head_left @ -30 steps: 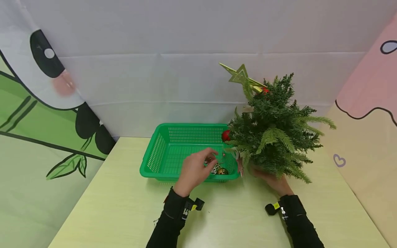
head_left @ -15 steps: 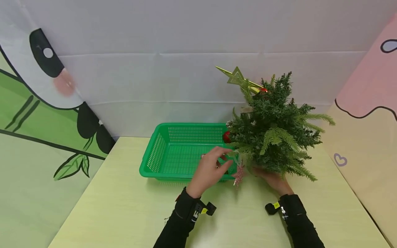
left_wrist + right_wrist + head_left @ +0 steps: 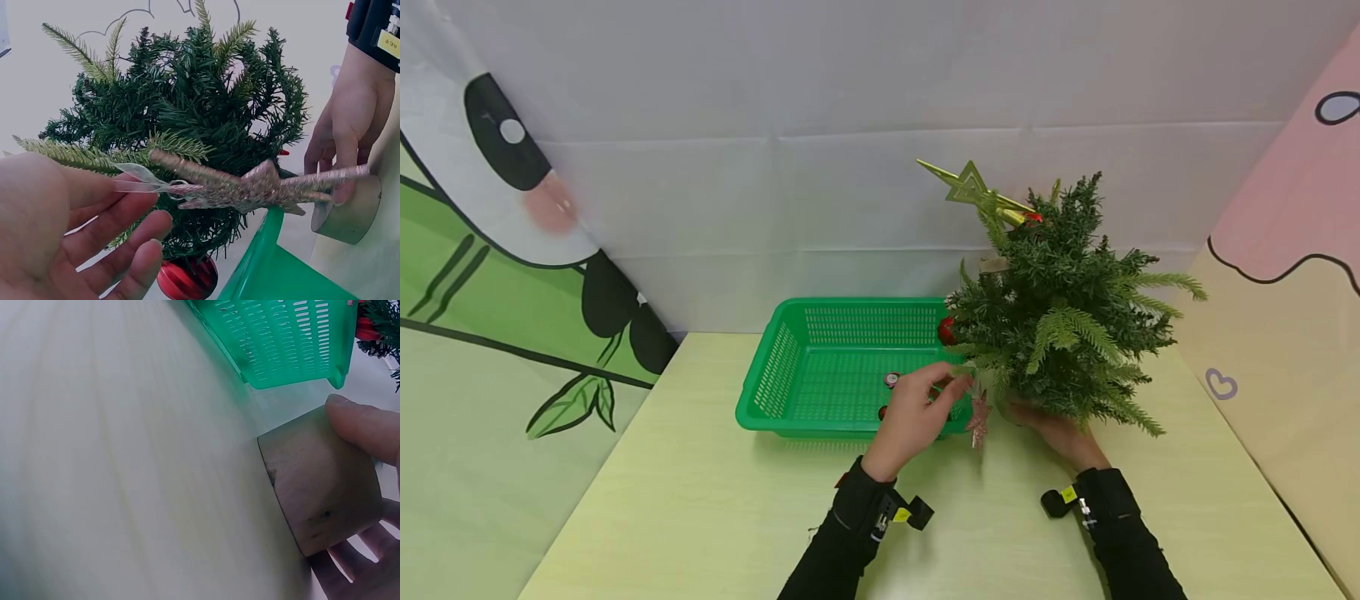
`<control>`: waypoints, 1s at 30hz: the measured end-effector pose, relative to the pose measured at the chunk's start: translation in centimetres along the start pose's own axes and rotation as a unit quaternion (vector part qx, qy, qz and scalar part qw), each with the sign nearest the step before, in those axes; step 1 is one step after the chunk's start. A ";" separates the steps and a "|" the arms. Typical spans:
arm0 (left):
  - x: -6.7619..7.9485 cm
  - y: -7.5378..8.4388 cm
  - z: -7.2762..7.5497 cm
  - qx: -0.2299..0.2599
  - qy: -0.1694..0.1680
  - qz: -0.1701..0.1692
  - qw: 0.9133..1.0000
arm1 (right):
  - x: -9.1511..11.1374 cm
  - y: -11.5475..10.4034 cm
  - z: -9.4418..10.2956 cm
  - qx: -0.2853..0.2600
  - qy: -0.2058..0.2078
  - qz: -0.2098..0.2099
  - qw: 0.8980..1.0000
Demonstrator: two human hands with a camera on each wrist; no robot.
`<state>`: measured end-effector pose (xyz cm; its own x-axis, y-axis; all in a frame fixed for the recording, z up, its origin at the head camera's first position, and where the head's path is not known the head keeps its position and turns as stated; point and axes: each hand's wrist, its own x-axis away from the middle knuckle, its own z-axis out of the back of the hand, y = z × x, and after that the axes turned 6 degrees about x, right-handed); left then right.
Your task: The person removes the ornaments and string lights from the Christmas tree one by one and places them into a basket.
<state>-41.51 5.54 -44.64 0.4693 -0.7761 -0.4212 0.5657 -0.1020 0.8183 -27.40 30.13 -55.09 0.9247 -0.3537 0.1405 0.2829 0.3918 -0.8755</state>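
My left hand (image 3: 917,417) pinches the pale sheer ribbon loop (image 3: 142,180) of a glittery pink star ornament (image 3: 256,187). The star hangs from it by the basket's right front corner, as the head view shows (image 3: 978,421). Beside the pinching fingers, a light green branch tip (image 3: 69,153) of a small artificial Christmas tree (image 3: 1075,308) overlaps the ribbon. My right hand (image 3: 1063,437) grips the tree's round wooden base (image 3: 325,481) low on the table, thumb on one side and fingers on the other. Branches hide most of that base in the head view.
A green plastic basket (image 3: 790,304) stands left of the tree, with a few small ornaments (image 3: 892,380) inside. A red bauble (image 3: 187,278) hangs at the tree's left side. A gold star (image 3: 970,185) leans out from its top. Behind the table (image 3: 700,500) is a printed cloth.
My left hand has moved right from over the basket to the tree's lower left branches, carrying the pink star. My right hand stays at the base.
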 end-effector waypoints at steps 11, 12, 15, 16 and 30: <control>0.0 0.9 -0.7 0.096 0.019 0.002 0.995 | -0.1 -0.2 0.1 0.019 0.037 0.014 0.999; 0.0 1.0 -0.7 0.103 0.018 0.005 0.994 | 0.0 -0.2 0.1 0.015 0.035 0.010 0.999; -0.1 1.5 -0.4 0.117 0.015 0.013 0.993 | 0.2 -0.2 0.1 0.008 0.021 -0.002 1.000; -0.1 1.6 -0.3 0.121 0.013 0.016 0.992 | 0.2 -0.2 0.1 0.007 0.013 -0.005 1.000; -0.6 1.3 0.8 -0.088 0.050 -0.069 0.992 | 0.0 0.0 0.1 -0.013 -0.005 0.023 1.000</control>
<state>-41.63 5.42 -43.01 0.4386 -0.6956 -0.5690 0.7348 -0.0870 0.6727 -27.38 30.25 -55.04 0.9390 -0.3274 0.1051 0.2342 0.3850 -0.8927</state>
